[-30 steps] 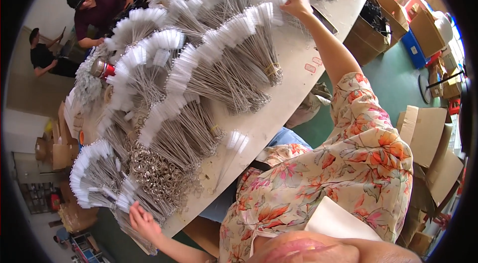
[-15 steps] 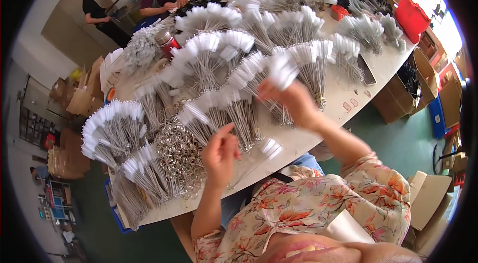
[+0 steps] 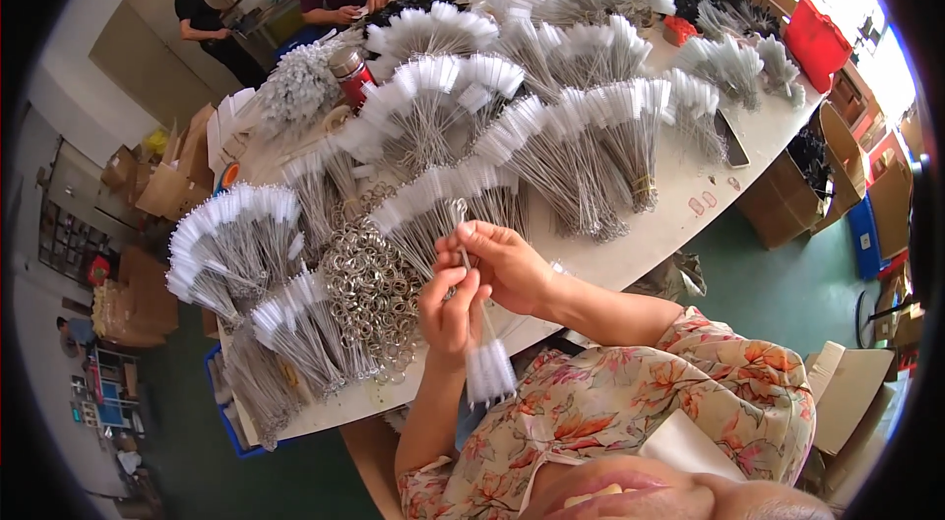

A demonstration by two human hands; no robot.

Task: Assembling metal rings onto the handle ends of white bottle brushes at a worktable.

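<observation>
Head view: left hand (image 3: 451, 311) and right hand (image 3: 510, 267) pinched some wire brushes (image 3: 490, 370), bristles bodyward of the grip, looped ends (image 3: 459, 211) past it. Slack pinching could have dropped them toward the metal rings (image 3: 370, 294) left of the grip; overreaching could have snagged the brush pile (image 3: 418, 200) beyond.

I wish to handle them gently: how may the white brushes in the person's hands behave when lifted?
The white brushes are probably light, since their stems look thin. The stems likely stay fairly stiff, as they run nearly straight below the left hand. They may fan apart if released: no band shows, though part is hidden.
</observation>
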